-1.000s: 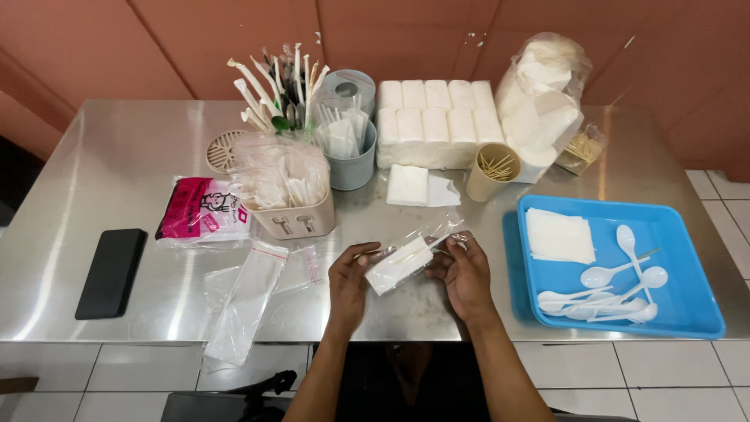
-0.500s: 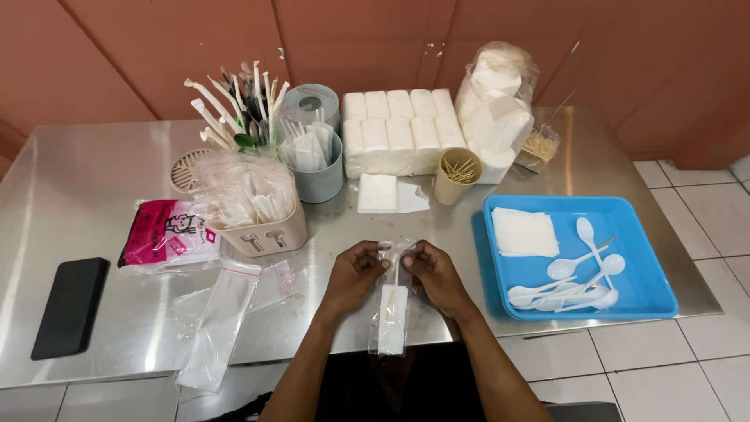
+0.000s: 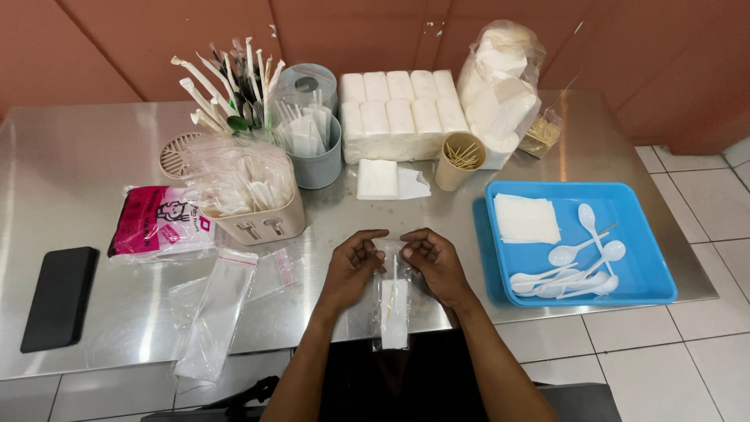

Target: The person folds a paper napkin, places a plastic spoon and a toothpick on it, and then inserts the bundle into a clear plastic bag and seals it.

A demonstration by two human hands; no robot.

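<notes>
a narrow clear plastic sleeve point(image 3: 393, 305) holding a folded white napkin and what looks like a thin stick is held upright over the front edge of the steel table point(image 3: 78, 156), its lower end hanging past that edge. its open top is pinched from both sides, by the left hand point(image 3: 353, 264) and by the right hand point(image 3: 431, 262), fingers curled and clenched on the film. the mouth is best kept taut and level between the two grips, so that the contents stay settled at the bottom and the film is not creased. both wrists are bent inward, knuckles facing up, forearms converging from the near side. empty sleeves point(image 3: 215, 312) lie near the front left, a blue tray point(image 3: 656, 281) with white spoons point(image 3: 574, 266) at the right edge.
</notes>
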